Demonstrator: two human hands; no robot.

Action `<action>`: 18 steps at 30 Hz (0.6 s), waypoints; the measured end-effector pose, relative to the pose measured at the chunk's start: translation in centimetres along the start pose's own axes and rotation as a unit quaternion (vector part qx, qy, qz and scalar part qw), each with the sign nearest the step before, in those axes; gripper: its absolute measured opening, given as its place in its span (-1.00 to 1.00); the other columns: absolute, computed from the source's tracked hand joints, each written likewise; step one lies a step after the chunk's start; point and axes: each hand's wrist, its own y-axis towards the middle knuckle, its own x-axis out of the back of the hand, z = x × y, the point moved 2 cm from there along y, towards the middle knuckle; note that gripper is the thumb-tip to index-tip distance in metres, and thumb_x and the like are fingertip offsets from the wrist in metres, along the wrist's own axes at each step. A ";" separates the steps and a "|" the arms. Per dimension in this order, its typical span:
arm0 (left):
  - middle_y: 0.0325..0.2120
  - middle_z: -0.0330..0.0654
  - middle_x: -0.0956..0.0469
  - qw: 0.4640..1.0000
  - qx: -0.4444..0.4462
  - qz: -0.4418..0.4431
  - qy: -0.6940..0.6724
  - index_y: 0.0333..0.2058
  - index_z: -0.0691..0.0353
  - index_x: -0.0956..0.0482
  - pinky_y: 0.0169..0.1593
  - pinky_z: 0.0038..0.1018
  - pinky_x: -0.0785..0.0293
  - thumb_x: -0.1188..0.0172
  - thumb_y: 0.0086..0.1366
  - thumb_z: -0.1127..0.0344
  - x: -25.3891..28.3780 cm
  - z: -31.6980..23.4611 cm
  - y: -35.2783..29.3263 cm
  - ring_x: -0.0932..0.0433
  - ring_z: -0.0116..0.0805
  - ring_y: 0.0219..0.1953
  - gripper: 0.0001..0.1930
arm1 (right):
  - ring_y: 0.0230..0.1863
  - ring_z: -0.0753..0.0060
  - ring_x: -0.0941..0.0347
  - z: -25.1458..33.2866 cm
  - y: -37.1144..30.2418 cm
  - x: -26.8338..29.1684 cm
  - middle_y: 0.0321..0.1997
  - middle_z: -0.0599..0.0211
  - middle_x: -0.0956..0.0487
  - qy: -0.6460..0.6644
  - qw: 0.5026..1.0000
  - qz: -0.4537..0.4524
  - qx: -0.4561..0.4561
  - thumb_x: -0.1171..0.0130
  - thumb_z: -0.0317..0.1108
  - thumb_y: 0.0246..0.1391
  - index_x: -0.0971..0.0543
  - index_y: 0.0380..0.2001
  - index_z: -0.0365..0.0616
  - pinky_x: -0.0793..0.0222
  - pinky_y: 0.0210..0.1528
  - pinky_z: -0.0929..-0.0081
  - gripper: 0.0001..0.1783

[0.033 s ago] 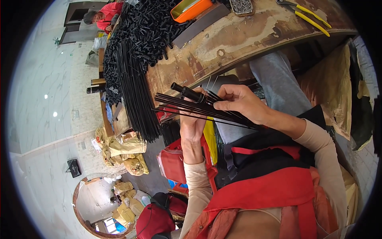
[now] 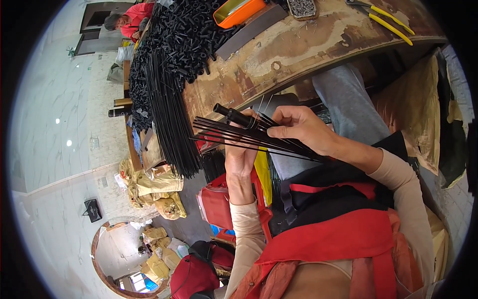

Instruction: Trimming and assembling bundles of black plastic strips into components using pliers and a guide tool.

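Note:
My left hand (image 2: pixel 240 158) is closed around a black tubular hub (image 2: pixel 238 117) and a bundle of thin black rods (image 2: pixel 234 132); parts of its fingers are hidden behind them. The hub is tilted, its narrower end towards the upper left. The rods fan out to the left and run back below my right hand (image 2: pixel 301 127). That hand pinches at the rods beside the hub with thumb and forefinger; what exactly sits between the fingertips is too small to tell. Two thin silvery wires (image 2: pixel 265 103) stick up between my hands.
On the worn wooden table (image 2: pixel 298 45) lie a heap of short black tubes (image 2: pixel 184 40), a long bundle of black rods (image 2: pixel 167 109), an orange container (image 2: pixel 240 12), a tray of small metal pieces (image 2: pixel 302 8) and yellow-handled pliers (image 2: pixel 391 25). Another person (image 2: pixel 137 20) sits far left.

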 end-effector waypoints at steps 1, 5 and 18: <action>-0.09 -0.15 -0.41 1.000 0.001 0.000 0.000 0.04 0.35 -0.37 0.14 -0.42 -0.36 -0.40 -0.03 0.42 0.1 0.0 0.0 -0.44 -0.31 -0.02 -0.38 | -0.34 0.75 -0.38 0.0 0.0 0.1 -0.41 0.54 -0.51 0.001 1.000 0.000 0.000 -0.24 -0.45 0.12 -0.51 -0.37 -0.17 -0.29 -0.24 0.72 -0.91; -0.08 -0.15 -0.40 1.000 0.002 0.031 -0.006 0.02 0.36 -0.39 0.10 -0.42 -0.40 -0.41 -0.01 0.40 0.4 0.0 -0.1 -0.44 -0.31 -0.02 -0.41 | -0.31 0.71 -0.43 -0.3 0.5 0.7 -0.38 0.48 -0.55 0.030 0.999 0.027 -0.026 -0.25 -0.45 0.11 -0.55 -0.34 -0.20 -0.33 -0.22 0.70 -0.91; -0.11 -0.11 -0.44 0.995 -0.009 0.100 -0.027 -0.06 0.37 -0.45 -0.18 -0.37 -0.64 -0.21 0.13 0.58 1.3 0.7 0.9 -0.55 -0.23 -0.12 -0.64 | -0.27 0.63 -0.49 -0.8 0.5 1.2 -0.37 0.46 -0.59 0.182 0.971 0.072 -0.139 -0.30 -0.48 0.05 -0.60 -0.36 -0.22 -0.37 -0.11 0.67 -0.91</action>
